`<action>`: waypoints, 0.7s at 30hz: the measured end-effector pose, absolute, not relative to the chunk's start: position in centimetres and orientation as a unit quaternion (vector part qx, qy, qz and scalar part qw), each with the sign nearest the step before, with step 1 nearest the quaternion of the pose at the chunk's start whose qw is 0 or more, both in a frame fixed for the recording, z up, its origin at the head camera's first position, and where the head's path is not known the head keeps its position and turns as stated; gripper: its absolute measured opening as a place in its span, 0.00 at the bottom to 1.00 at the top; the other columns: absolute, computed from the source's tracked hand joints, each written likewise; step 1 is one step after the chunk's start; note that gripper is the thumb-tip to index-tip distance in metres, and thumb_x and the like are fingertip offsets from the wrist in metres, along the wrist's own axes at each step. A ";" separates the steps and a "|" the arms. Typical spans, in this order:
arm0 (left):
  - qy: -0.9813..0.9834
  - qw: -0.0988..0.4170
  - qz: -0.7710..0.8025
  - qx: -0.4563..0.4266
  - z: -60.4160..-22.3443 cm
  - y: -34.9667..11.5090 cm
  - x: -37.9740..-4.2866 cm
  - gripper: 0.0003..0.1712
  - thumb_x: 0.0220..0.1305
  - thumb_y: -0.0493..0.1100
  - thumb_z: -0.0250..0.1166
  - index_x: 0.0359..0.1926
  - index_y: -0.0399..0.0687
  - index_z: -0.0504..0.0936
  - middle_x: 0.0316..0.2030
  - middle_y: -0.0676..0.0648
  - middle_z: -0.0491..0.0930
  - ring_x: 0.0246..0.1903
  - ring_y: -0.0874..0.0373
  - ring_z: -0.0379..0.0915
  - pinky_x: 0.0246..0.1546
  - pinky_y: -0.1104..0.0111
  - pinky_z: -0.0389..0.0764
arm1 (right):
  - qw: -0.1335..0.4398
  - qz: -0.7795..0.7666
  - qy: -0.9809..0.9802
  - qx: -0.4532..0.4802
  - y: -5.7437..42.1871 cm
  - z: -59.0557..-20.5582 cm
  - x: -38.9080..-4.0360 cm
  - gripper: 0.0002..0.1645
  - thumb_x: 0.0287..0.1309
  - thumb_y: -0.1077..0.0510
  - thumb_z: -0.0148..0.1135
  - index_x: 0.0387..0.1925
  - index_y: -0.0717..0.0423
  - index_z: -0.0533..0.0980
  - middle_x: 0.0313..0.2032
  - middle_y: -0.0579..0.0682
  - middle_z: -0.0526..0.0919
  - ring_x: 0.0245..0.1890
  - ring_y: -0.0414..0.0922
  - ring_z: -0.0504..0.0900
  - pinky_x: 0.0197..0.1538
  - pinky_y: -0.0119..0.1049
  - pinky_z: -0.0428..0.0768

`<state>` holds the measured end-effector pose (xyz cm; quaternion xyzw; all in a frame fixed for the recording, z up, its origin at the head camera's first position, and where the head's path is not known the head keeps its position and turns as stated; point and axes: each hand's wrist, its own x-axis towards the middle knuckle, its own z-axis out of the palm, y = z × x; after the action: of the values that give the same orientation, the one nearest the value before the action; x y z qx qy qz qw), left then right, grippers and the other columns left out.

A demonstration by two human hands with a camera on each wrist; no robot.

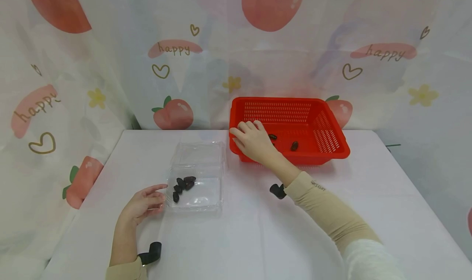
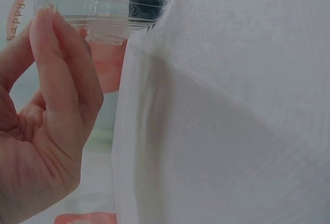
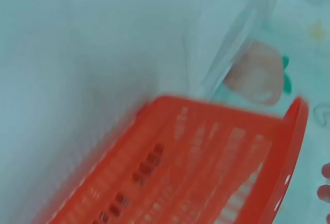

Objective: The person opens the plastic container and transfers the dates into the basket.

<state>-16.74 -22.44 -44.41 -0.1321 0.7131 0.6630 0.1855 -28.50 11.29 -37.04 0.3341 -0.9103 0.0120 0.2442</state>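
My left hand (image 1: pixel 145 204) is at the left edge of a clear plastic box (image 1: pixel 206 196) whose lid lies folded back. Fingertips meet at the rim of this box (image 2: pixel 98 7) in the left wrist view, and the hand pinches it there. Several dark oval fruits, like dates (image 1: pixel 179 185), lie in the box's left part. Over the left end of a red basket (image 1: pixel 321 153), my right hand (image 1: pixel 254 142) bends its fingers near the rim. Whether it holds anything is hidden. A few more dark fruits (image 1: pixel 294 146) lie on the basket floor, partly behind the hand.
The basket (image 3: pixel 206 126) has slotted walls and stands against the patterned backdrop (image 1: pixel 206 79) at the back of the white table (image 1: pixel 236 243). Black wrist-worn devices (image 1: pixel 151 253) are on both arms. The right forearm crosses in front of the basket.
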 end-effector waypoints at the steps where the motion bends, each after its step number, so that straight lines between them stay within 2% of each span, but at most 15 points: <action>1: 0.713 0.185 0.663 -0.132 -44.4 -22.4 -16.7 0.32 0.57 0.35 0.64 0.62 0.36 0.64 0.31 0.52 0.73 0.26 0.61 0.73 0.28 0.74 0.80 | 0.246 0.013 -0.907 0.342 10.8 -37.1 -28.3 0.15 0.58 0.54 0.58 0.48 0.49 0.74 0.38 0.50 0.74 0.42 0.48 0.71 0.50 0.44 0.65; 21: 0.724 0.179 0.653 -0.132 -44.4 -22.4 -16.7 0.31 0.58 0.35 0.62 0.62 0.36 0.64 0.33 0.50 0.72 0.27 0.60 0.72 0.29 0.74 0.80 | 0.222 -0.031 -0.877 0.424 3.9 -41.1 -25.5 0.14 0.59 0.50 0.56 0.47 0.43 0.72 0.39 0.46 0.75 0.42 0.45 0.73 0.50 0.39 0.68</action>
<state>-16.72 -22.37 -44.40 -0.1318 0.7241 0.6530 0.1787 -25.52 3.91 -41.10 0.4241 -0.8774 -0.0312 0.2222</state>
